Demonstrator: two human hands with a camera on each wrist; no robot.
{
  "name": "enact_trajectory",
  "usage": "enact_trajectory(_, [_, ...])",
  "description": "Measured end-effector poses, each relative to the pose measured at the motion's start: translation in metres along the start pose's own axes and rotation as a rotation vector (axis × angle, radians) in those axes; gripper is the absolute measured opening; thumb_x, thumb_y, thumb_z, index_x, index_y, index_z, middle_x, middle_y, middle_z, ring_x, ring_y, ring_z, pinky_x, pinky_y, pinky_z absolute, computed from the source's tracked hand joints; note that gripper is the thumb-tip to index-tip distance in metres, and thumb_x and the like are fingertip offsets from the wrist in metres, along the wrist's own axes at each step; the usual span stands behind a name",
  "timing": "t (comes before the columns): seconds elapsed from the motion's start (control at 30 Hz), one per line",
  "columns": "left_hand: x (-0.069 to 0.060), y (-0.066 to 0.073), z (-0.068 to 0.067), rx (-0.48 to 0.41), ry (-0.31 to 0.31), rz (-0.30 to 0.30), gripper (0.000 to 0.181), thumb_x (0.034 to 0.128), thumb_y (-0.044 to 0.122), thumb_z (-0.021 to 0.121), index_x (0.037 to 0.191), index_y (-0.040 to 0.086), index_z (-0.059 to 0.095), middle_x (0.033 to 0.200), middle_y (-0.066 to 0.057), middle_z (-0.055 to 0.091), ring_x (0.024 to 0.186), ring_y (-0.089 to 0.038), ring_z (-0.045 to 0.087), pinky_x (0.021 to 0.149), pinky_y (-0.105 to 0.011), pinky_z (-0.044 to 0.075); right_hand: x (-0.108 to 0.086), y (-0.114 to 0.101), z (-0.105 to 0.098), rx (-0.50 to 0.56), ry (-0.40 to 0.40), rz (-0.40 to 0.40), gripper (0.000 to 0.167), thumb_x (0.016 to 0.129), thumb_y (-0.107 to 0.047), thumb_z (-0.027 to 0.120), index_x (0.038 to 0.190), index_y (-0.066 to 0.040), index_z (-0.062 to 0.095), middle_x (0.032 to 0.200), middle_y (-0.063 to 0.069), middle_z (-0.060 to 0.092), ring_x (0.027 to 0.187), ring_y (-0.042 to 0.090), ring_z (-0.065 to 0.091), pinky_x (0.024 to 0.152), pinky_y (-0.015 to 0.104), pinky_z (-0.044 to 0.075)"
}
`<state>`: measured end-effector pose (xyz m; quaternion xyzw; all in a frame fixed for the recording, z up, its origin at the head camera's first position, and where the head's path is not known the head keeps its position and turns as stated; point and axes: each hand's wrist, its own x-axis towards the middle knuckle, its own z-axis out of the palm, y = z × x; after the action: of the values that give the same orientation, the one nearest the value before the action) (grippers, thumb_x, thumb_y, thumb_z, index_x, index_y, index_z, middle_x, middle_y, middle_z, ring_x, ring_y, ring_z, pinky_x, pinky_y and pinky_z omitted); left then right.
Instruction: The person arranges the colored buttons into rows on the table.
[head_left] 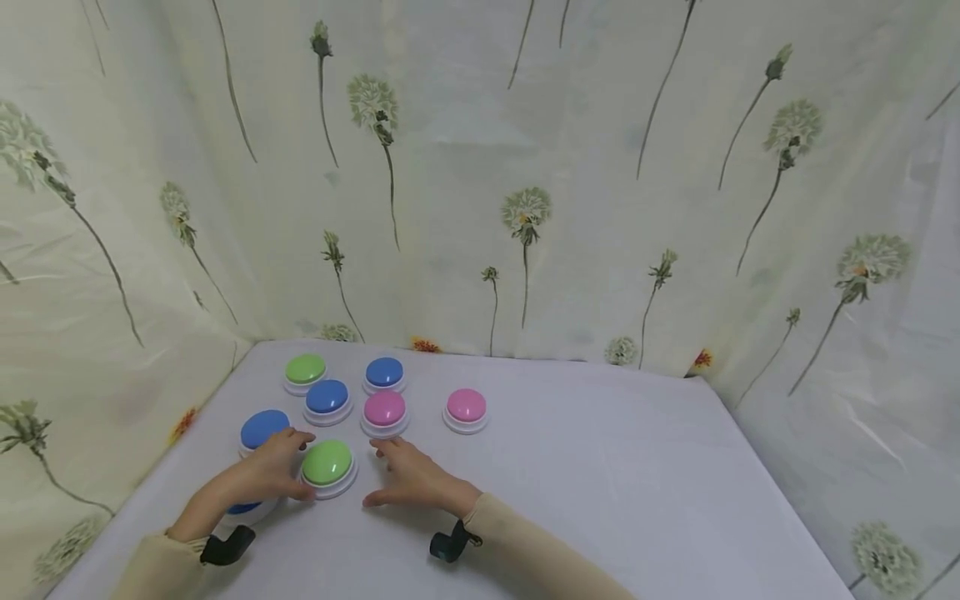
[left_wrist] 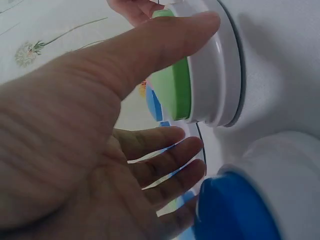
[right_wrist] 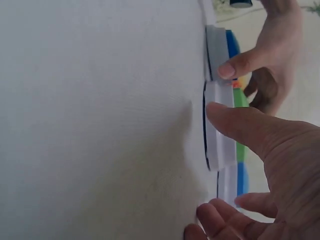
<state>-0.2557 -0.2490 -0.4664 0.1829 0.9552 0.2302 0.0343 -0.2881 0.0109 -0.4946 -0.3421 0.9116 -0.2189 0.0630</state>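
Observation:
A green button with a white base stands between the two hands near the front left. My left hand is at its left side, fingers spread and thumb near the base; in the left wrist view the thumb of that hand overlaps the white rim of the green button, and contact is unclear. To the right, across a small gap, my right hand has thumb and fingers apart, holding nothing. A blue button lies behind the left hand, and another blue one is partly hidden beneath it.
Behind are a second green button, blue buttons and a pink button. Another pink button stands apart to the right. The white table extends rightward, with flower-patterned cloth behind and at the sides.

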Motion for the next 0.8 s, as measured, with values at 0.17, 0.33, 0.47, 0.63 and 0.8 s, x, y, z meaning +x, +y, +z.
enact_trajectory(0.17, [0.006,-0.004,0.006,-0.012,-0.054,-0.036,0.080,0.0605,0.032,0.090,0.120,-0.010,0.056,0.112,-0.019,0.059,0.106,-0.036,0.056,0.092,-0.054,0.046,0.007,-0.005,0.002,-0.029,0.002,0.030,0.090,0.070,-0.047,0.083,0.142,-0.008,0.045,0.125,0.004,0.058,0.116,0.014,0.053,0.099,0.026,0.045])
enact_trajectory(0.33, [0.008,-0.006,0.009,-0.025,-0.066,-0.081,0.078,0.0599,0.035,0.090,0.119,-0.007,0.059,0.114,-0.017,0.059,0.108,-0.033,0.055,0.094,-0.054,0.046,0.014,-0.007,0.006,-0.036,-0.002,0.038,0.084,0.070,-0.050,0.082,0.139,-0.011,0.051,0.128,0.005,0.053,0.110,0.010,0.051,0.097,0.023,0.045])
enact_trajectory(0.47, [0.006,-0.005,0.008,-0.031,-0.067,-0.088,0.081,0.0602,0.035,0.090,0.121,-0.008,0.058,0.118,-0.021,0.057,0.112,-0.038,0.054,0.095,-0.056,0.044,0.020,-0.008,0.011,-0.055,0.007,0.015,0.078,0.070,-0.052,0.081,0.134,-0.014,0.056,0.122,0.002,0.053,0.102,0.006,0.049,0.091,0.018,0.046])
enact_trajectory(0.63, [0.006,-0.005,0.008,-0.046,-0.059,-0.082,0.080,0.0600,0.034,0.090,0.121,-0.008,0.059,0.118,-0.021,0.057,0.112,-0.039,0.053,0.095,-0.058,0.044,0.025,-0.015,0.016,-0.048,0.022,0.004,0.076,0.069,-0.052,0.082,0.131,-0.013,0.060,0.110,-0.003,0.052,0.094,0.002,0.046,0.083,0.014,0.044])
enact_trajectory(0.8, [0.006,-0.006,0.008,-0.053,-0.047,-0.052,0.077,0.0596,0.032,0.090,0.118,-0.008,0.060,0.108,-0.014,0.059,0.104,-0.032,0.055,0.090,-0.055,0.046,0.029,-0.018,0.022,-0.050,0.052,0.033,0.076,0.068,-0.053,0.082,0.129,-0.015,0.060,0.104,-0.006,0.050,0.088,0.000,0.046,0.080,0.013,0.044])
